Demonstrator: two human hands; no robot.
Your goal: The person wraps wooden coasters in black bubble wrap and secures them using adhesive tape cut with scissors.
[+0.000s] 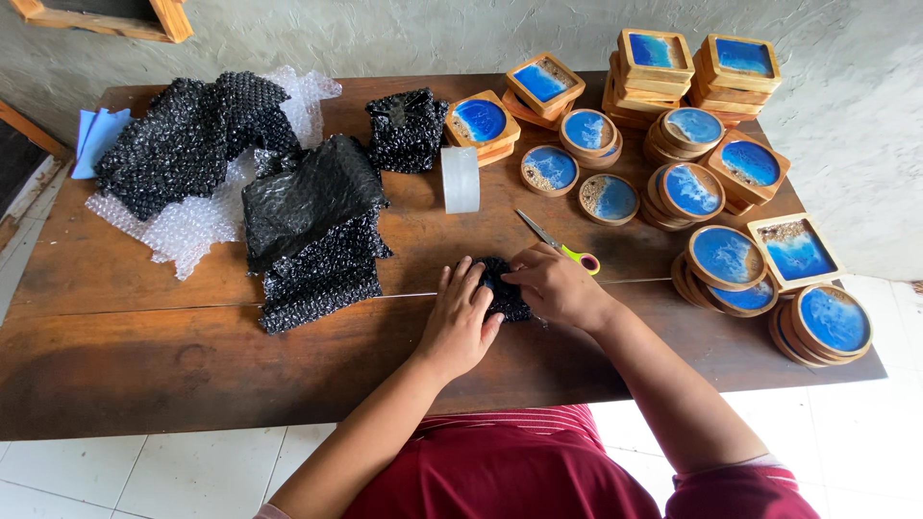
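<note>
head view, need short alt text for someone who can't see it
Both hands, left hand and right hand, press a small black bubble-wrap bundle on a wooden table. Scissors, a tape roll and blue-and-wood coasters lie beyond.

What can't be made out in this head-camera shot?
- Contents of the black bubble-wrap bundle: hidden by the wrap and by the left hand and right hand.
- Scissors: handle partly behind the right hand.
- Wooden frame: cut off by the top edge.
- Lower coasters in the stacks: covered by the top ones.
</note>
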